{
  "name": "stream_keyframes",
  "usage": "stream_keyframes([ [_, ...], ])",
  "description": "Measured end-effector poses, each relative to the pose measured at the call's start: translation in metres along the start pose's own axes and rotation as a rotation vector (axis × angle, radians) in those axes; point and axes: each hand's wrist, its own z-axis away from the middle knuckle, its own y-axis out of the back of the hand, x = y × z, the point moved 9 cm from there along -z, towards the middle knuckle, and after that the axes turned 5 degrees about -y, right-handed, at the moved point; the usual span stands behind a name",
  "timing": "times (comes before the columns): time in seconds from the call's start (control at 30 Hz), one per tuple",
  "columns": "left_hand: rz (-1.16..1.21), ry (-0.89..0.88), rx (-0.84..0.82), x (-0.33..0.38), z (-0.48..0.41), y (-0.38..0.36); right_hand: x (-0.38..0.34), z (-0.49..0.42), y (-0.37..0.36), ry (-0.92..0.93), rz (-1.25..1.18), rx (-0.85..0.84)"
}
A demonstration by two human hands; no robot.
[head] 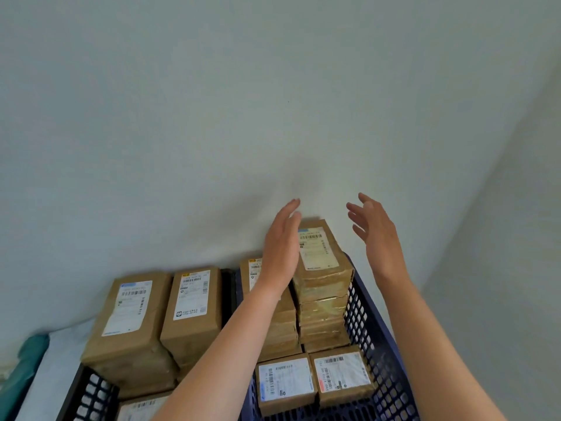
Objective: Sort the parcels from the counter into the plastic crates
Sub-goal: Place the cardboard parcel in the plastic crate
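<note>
Parcels (318,253) stacked in blue crate (373,329); hands apart, left (280,241) right (379,235), fingers straight

Two crates stand side by side against the wall (212,132). In the left crate (91,396), an outer stack (127,311) and an inner stack (194,299) fill the far side, with a lone parcel (142,408) before them. In the right crate (373,338), a tall stack (318,253) fills the far right corner, a lower stack (253,271) to its left. Along the near edge lie a near-left parcel (285,381) and a near-right parcel (343,375). Left hand (280,241) and right hand (376,235) flank the tall stack's top.

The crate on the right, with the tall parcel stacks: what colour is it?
The crate is dark blue, clearest on its right wall in the head view.
</note>
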Motion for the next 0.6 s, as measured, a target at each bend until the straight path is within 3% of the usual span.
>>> stream_keyframes([
  [0.3, 0.059, 0.018, 0.091, 0.01, 0.027, 0.066, -0.001, 0.021, -0.039, -0.014, 0.009, -0.063],
  [0.6, 0.065, -0.006, 0.309, 0.015, 0.086, 0.222, -0.045, 0.077, -0.185, 0.057, 0.002, -0.254],
])
